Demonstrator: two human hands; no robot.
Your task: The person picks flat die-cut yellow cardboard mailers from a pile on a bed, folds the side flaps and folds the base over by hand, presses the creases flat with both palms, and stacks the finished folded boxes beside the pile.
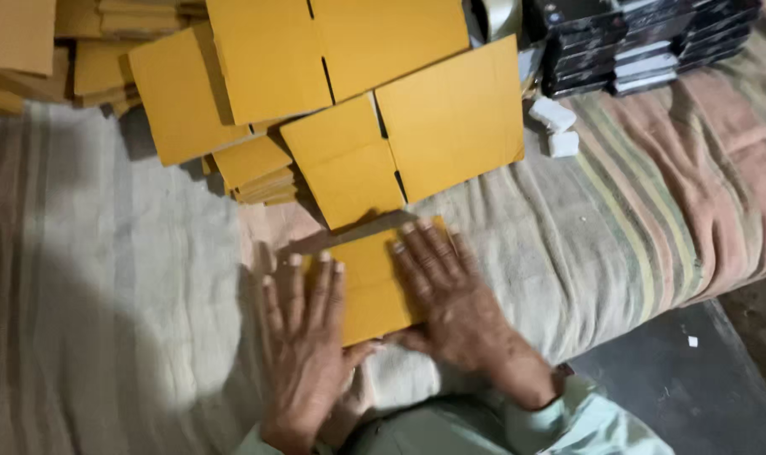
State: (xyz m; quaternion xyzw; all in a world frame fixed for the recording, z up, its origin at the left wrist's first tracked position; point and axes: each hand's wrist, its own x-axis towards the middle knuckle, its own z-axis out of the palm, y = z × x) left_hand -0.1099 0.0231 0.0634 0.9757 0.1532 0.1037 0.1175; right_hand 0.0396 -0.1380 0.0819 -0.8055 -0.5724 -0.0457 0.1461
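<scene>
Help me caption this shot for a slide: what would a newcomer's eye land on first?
First, the two bare hands low in the middle: the left hand and right hand lie flat, fingers spread, on a small yellow cardboard piece on the striped cloth. Just above spreads a heap of flat yellow cardboard blanks, with a stack of dark boxes at the top right.

Looked like a home packing spot, not a factory: work went on atop a bed under a striped blanket (636, 194). Flat yellow cardboard box blanks (400, 101) lay heaped beyond the hands (383, 312), black boxes (644, 38) stacked far right.
</scene>
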